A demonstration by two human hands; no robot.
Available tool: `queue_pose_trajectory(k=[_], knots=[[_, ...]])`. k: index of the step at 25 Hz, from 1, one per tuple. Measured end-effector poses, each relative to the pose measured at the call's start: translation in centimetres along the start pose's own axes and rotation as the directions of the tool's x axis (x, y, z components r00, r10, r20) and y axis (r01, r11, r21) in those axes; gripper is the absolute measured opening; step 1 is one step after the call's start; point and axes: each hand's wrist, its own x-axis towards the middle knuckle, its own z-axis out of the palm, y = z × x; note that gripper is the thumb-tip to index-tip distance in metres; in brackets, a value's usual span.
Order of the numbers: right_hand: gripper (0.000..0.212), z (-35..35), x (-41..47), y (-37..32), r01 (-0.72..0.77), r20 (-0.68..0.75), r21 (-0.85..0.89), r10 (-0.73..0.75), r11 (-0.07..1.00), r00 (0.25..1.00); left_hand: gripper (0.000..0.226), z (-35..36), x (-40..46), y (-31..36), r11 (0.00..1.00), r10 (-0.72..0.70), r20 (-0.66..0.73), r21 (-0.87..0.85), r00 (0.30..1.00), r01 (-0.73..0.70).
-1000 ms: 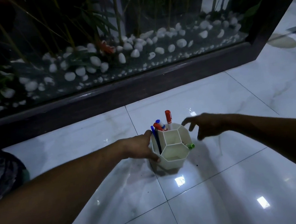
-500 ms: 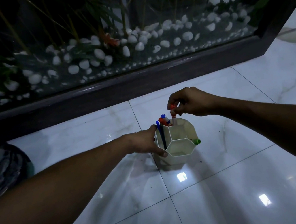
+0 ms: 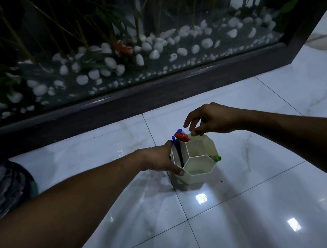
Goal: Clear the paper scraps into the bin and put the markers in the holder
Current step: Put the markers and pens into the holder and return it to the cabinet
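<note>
**Head view: seating the last markers in the honeycomb holder**

Head view, centre of the frame: a white honeycomb marker holder [image 3: 196,162] stands on the glossy tiled floor [image 3: 245,207], tipped slightly toward the camera so its compartments show. The left hand [image 3: 159,160] is closed around the holder's left wall, thumb low on the near edge, fingers over the rim. The right hand [image 3: 206,120] hovers just above the back rim with fingers loosely spread and curled, gripping nothing that can be made out; its fingertips [image 3: 193,133] are at or just above the rim, and I cannot tell whether they touch.

Where the task's things are: a red-capped marker [image 3: 181,136] and a blue-capped marker [image 3: 179,131] lean together in the back-left compartment, and a blue pen [image 3: 175,143] stands along the left wall beside the left hand. A green marker cap [image 3: 217,158] pokes out at the holder's right edge. The centre and near compartments look empty. No paper scraps or bin appear in the frame; only a few dark specks lie on the floor nearby.

To do this step well, the left hand should hold the holder steady, since it is light and already tilted, and the right hand should push only straight down. The red marker, leaning across its cell, probably wants nudging upright. The green one looks the least secure and likely deserves checking next.
</note>
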Motion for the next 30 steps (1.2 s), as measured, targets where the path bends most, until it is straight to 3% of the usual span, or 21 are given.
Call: queue_pose_trajectory(k=[3,5,8,11,15,19,30], knots=[[0.03,-0.2,0.1,0.7,-0.026,-0.042,-0.056,0.024,0.998,0.999,0.1,-0.1,0.0,0.0,1.0,0.01,-0.002,-0.009,1.0,-0.01],[0.04,-0.5,-0.4,2.2,-0.067,-0.07,-0.186,0.054,0.98,0.996,0.097,0.3,0.0,-0.5,0.999,0.019,-0.025,-0.027,1.0,-0.019],[0.073,1.2,-2.3,5.8,-0.154,0.088,-0.357,0.198,0.921,0.976,0.095,1.5,0.3,-1.3,0.999,0.032,-0.083,-0.038,0.996,-0.035],[0.107,5.2,-4.2,8.0,-0.177,0.247,-0.175,0.218,0.968,0.944,0.097,2.6,0.7,-1.6,0.993,0.064,-0.142,-0.085,0.988,-0.076],[0.114,8.3,-4.2,7.5,-0.14,0.088,0.111,0.13,0.984,0.988,0.098,3.8,0.9,-2.1,0.973,0.077,-0.205,-0.199,0.976,-0.119],[0.107,6.9,-3.0,6.8,-0.101,0.035,0.185,0.096,0.978,0.995,0.097,3.2,0.6,-3.2,0.937,0.033,-0.286,-0.324,0.958,-0.129],[0.111,-1.2,1.2,-0.7,0.028,-0.152,0.272,0.015,0.962,0.988,0.096,-9.5,-4.7,-2.0,0.909,0.085,-0.397,-0.344,0.914,-0.234]])
